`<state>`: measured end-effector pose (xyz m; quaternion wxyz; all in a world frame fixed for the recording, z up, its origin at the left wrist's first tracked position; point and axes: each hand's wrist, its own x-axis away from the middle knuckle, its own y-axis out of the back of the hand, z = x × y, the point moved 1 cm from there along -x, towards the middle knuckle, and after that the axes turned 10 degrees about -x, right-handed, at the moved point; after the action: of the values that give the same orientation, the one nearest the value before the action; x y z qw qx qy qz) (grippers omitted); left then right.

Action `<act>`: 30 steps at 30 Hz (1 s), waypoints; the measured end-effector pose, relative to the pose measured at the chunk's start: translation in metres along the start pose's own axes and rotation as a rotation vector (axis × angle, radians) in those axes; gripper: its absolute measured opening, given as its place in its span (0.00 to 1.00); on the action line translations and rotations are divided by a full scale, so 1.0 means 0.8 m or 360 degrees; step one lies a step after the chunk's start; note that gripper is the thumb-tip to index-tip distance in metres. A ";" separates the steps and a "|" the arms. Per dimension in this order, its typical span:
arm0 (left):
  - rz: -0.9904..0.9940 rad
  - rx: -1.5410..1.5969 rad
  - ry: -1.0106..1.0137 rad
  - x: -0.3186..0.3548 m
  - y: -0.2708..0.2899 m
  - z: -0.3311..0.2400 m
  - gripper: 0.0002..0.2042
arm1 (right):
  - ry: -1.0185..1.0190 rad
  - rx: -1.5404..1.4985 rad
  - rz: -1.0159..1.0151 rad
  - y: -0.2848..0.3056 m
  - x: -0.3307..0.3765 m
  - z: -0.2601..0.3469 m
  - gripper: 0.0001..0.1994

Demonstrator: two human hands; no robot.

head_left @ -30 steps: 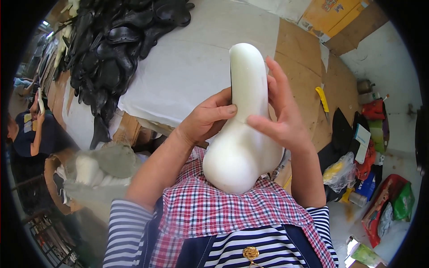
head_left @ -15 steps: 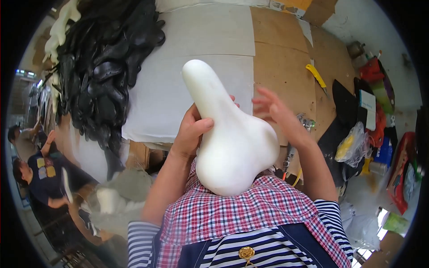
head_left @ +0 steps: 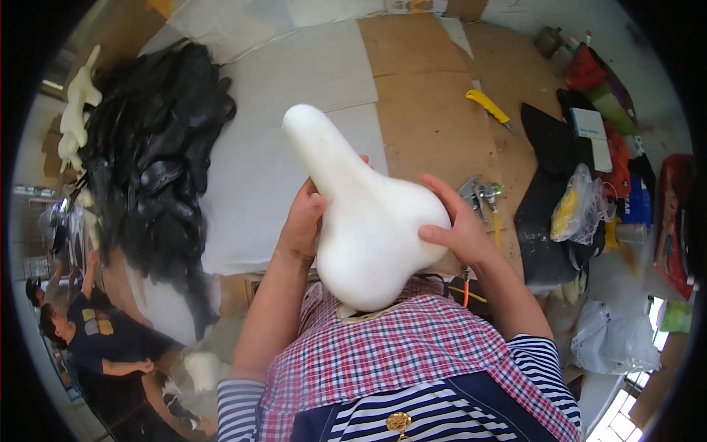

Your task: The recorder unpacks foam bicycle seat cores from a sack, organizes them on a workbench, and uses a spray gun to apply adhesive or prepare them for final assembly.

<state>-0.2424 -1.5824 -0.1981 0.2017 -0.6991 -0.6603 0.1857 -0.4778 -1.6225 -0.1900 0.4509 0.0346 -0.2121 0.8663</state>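
Observation:
A white foam bicycle saddle (head_left: 368, 228) is held over my lap, its long narrow nose pointing away and to the left. My left hand (head_left: 300, 221) is closed around its left side where the nose widens, with the thumb on top and the other fingers mostly hidden underneath. At the wide right lobe, my right hand (head_left: 462, 230) grips the edge between thumb and fingers. The saddle's broad rear end rests near my checked apron (head_left: 383, 342).
Black saddle covers (head_left: 158, 147) are heaped at left. On the cardboard-covered table (head_left: 434, 110) lie a yellow utility knife (head_left: 487, 107) and a spray gun (head_left: 482, 193) with a hose. Black sheets (head_left: 541, 214) and plastic bags (head_left: 615, 335) are at right. A co-worker (head_left: 103, 331) is at lower left.
My right hand, apart from the saddle before, has come down onto its right lobe. The saddle has shifted slightly left; the whole view has turned a little.

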 end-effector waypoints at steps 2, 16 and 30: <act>0.0148 0.0018 0.0047 -0.021 0.018 0.021 0.39 | 0.0192 0.0142 -0.0185 0.030 -0.016 0.000 0.42; -0.0338 -0.1151 0.0584 -0.082 0.048 0.079 0.32 | -0.0102 0.0782 -0.1070 0.293 -0.107 -0.014 0.36; 0.0121 -0.1861 -0.0149 -0.427 -0.024 0.145 0.19 | 0.0685 0.2458 -0.0527 0.202 -0.104 -0.021 0.28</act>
<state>-0.3398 -1.9186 -0.2890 -0.2535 -0.7085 -0.6359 -0.1714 -0.5548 -1.7608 -0.2806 0.4529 0.1993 0.5435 0.6781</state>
